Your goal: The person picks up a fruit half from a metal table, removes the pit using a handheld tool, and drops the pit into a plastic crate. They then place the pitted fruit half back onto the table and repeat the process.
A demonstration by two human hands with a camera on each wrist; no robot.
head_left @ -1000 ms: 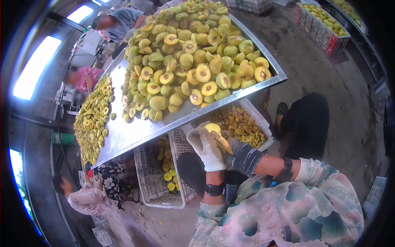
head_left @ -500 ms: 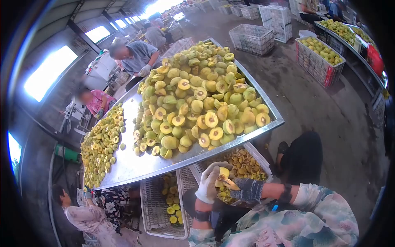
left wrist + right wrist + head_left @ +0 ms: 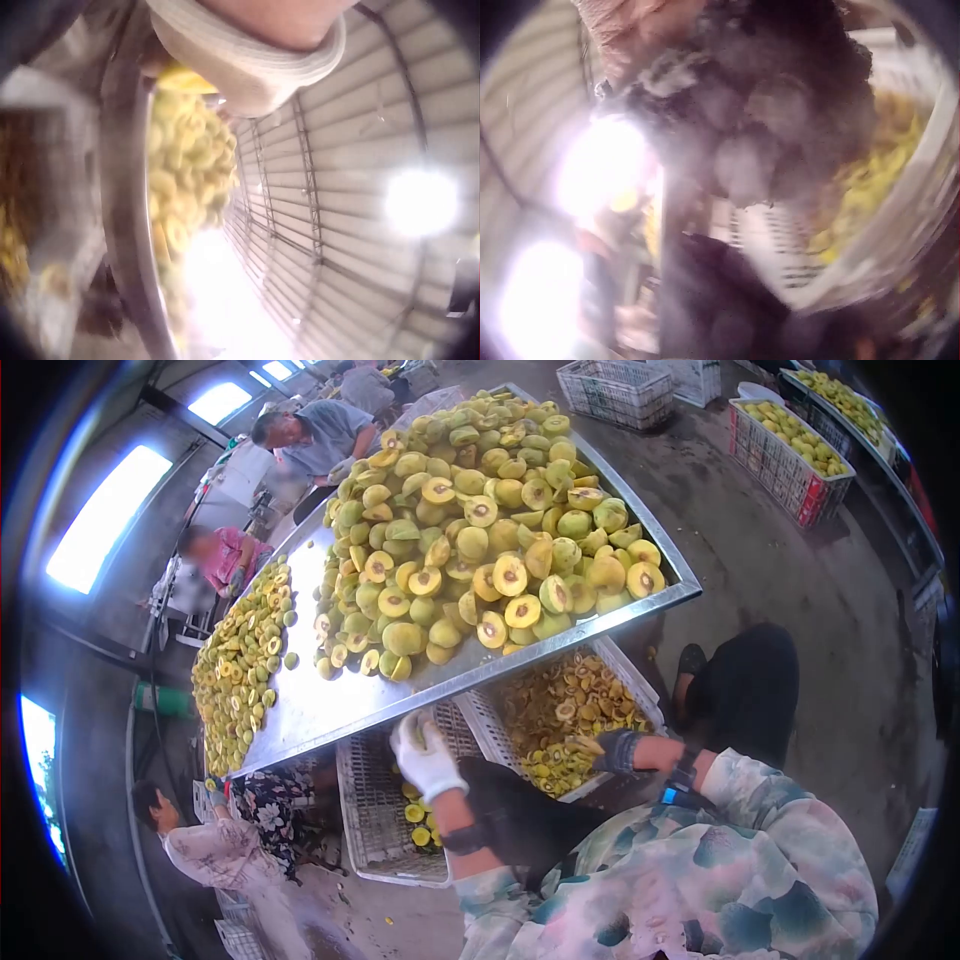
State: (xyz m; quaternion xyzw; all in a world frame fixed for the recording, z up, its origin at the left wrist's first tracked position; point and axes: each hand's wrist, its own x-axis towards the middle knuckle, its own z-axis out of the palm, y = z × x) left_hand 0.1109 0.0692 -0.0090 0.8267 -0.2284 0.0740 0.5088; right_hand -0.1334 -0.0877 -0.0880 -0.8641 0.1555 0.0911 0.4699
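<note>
The left hand, in a white glove, is beside the metal tray's near edge, above the left crate. In the left wrist view a bright yellow fruit piece shows at its glove, apparently gripped; the fingers are mostly hidden. Over the right crate of small yellow-brown pieces, the right hand, dark-gloved, curls round a yellowish-brown tool. In the right wrist view that glove is blurred. Halved green-yellow fruits are heaped on the tray.
A second fruit pile lies on the tray's left part. Two people work beyond the tray, another person sits at the left. A fruit-filled crate and an emptier crate stand on the floor.
The hands have separated: the left moved left toward the tray's edge, the right stayed over the right crate and lowered its tool from the fruit. The head view has shifted.
</note>
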